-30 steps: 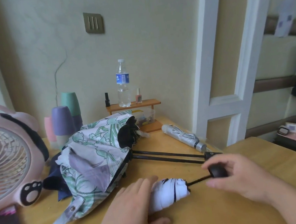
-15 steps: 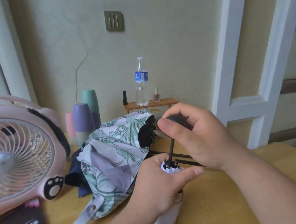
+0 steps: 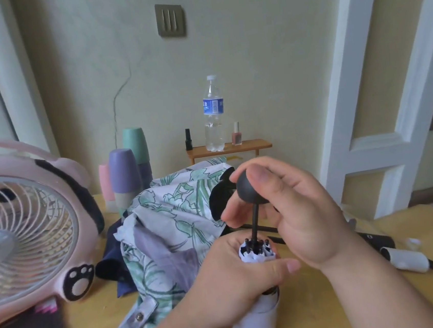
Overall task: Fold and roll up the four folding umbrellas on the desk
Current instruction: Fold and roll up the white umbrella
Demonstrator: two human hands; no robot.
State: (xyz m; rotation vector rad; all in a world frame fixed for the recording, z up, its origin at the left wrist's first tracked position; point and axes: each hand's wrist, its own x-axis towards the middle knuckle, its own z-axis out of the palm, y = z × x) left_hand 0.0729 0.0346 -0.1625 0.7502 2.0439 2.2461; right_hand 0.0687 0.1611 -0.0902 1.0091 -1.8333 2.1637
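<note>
Head view: the white umbrella [image 3: 255,317], lying flat on the desk [image 3: 331,298] 1 second ago, is now standing upright at the desk's near edge, long axis vertical, black handle [image 3: 247,190] pointing up. The left hand [image 3: 238,276] is gripping the bundled canopy just below the rib tips. The right hand [image 3: 289,209] is curling round the handle, apparently collapsing the shaft [image 3: 254,221].

Single head-worn wide-angle view. The camera sits above the near edge of the desk [image 3: 319,313] and faces forward and slightly down, toward the wall [image 3: 252,53] behind the far edge. The left hand [image 3: 235,276] and right hand [image 3: 295,209], both gripping a white umbrella [image 3: 253,320], lie close under the lens, low and central. A fan [image 3: 25,232] fills the left margin and a door frame [image 3: 363,95] the right.
</note>
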